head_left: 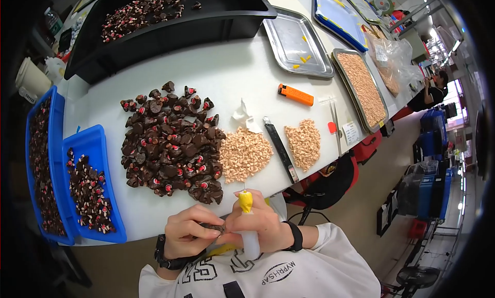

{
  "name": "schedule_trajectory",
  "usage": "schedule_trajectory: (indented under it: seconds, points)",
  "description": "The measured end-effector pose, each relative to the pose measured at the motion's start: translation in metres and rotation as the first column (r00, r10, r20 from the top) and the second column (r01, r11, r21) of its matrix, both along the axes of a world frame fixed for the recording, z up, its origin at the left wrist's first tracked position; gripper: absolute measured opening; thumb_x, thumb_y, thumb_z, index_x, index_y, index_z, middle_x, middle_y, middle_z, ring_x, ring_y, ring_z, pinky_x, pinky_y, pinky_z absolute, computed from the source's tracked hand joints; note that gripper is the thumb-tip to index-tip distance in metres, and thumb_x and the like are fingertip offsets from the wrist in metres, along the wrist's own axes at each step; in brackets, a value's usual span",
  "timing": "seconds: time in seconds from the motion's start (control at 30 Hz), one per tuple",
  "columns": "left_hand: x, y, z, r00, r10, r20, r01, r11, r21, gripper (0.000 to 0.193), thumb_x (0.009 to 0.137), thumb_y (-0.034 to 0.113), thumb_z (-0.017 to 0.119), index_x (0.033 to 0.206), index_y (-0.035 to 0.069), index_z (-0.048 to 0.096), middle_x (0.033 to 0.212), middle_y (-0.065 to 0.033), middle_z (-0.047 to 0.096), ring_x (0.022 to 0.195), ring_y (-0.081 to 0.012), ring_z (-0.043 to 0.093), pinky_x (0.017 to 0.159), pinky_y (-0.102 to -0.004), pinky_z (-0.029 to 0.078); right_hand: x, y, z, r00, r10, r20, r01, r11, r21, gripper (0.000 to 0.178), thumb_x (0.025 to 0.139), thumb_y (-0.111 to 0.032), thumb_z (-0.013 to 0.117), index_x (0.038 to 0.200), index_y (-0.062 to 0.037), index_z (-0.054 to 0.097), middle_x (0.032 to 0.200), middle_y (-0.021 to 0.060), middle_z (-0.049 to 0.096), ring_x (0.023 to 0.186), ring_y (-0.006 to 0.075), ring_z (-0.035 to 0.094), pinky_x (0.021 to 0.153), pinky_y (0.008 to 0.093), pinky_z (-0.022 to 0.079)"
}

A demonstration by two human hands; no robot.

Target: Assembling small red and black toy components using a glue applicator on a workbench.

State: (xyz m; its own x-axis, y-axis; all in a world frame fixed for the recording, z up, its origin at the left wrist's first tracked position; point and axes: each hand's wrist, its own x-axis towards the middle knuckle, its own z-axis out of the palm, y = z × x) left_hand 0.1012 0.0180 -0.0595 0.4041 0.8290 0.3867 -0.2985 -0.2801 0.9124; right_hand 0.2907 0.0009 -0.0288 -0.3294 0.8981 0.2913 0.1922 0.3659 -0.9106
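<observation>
My left hand (186,230) is closed, its fingertips pinching a small dark brown piece (213,228) close to my body at the table's near edge. Wrapped around a small translucent squeeze bottle (251,244) is my right hand (267,227); the bottle's yellow neck and thin needle tip point up and away from me. Both hands almost meet at the dark piece. Beyond them lies a heap of dark brown pieces (167,138), some with red and beige bits on them. Right of that heap is a pile of tiny beige parts (245,154), with a smaller beige pile (303,145) farther right.
A black box cutter (280,149) separates the beige piles. Around them lie crumpled tissue (245,117), an orange lighter (295,95) and tweezers (336,127). Blue trays (121,231) stand left, a black bin (170,32) behind, metal trays (324,71) far right. Another person (435,94) is in the background.
</observation>
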Motion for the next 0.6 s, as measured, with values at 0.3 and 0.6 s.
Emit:
schedule_trajectory:
  seconds: [0.3,0.6]
  points:
    - [-0.004,-0.009,0.000,0.999,0.043,-0.027,-0.049,0.971,-0.234,0.026,0.079,0.007,0.070,0.100,-0.005,0.063,0.088,-0.0127,0.058,0.075,-0.0182,0.062,0.064,-0.0255,0.050,0.103,-0.002,0.009,0.551,-0.780,0.296,0.628,0.622,0.469,0.017,0.069,0.005,0.068,0.070,-0.0035,0.054,0.073,0.0078,0.060,0.062,0.0219,0.056,0.057,0.0291,0.044]
    - [0.002,-0.008,0.001,0.995,0.043,0.088,-0.007,0.929,-0.370,0.030,0.078,0.009,0.072,0.101,-0.006,0.060,0.094,-0.0162,0.059,0.077,-0.0199,0.061,0.071,-0.0287,0.051,0.137,0.002,-0.040,0.476,-0.794,0.379,0.591,0.608,0.531,0.034,0.077,0.003,0.067,0.101,-0.0044,0.044,0.082,0.0081,0.061,0.065,0.0146,0.058,0.060,0.0252,0.047]
